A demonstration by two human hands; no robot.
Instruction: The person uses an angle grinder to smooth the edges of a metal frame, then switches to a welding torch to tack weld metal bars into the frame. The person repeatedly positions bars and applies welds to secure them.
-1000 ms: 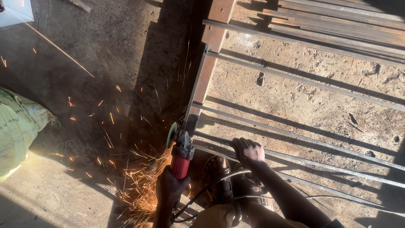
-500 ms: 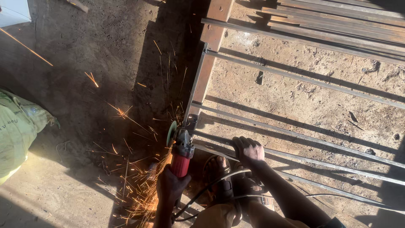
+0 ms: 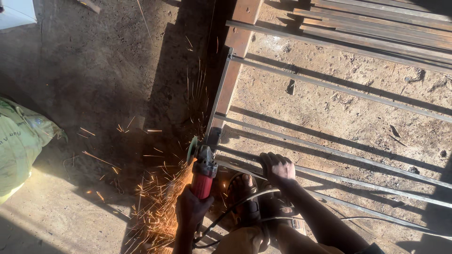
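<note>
My left hand (image 3: 189, 210) grips the body of a red angle grinder (image 3: 204, 175). Its disc (image 3: 192, 149) touches the side rail (image 3: 220, 101) of a metal frame lying on the ground. Orange sparks (image 3: 157, 202) spray down and to the left of the disc. Just right of the grinder, my right hand (image 3: 277, 167) presses down on one of the frame's thin cross bars (image 3: 348, 153), fingers curled over it. My sandalled foot (image 3: 242, 190) stands between the two hands.
A black cable (image 3: 235, 207) runs from the grinder past my foot. A stack of metal bars (image 3: 376, 23) lies at the top right. A pale green sack (image 3: 19, 141) sits at the left edge. The ground is bare dirt and concrete.
The grinder and both hands stay almost in place. The spray of sparks shifts in shape, with some now flying upward along the rail.
</note>
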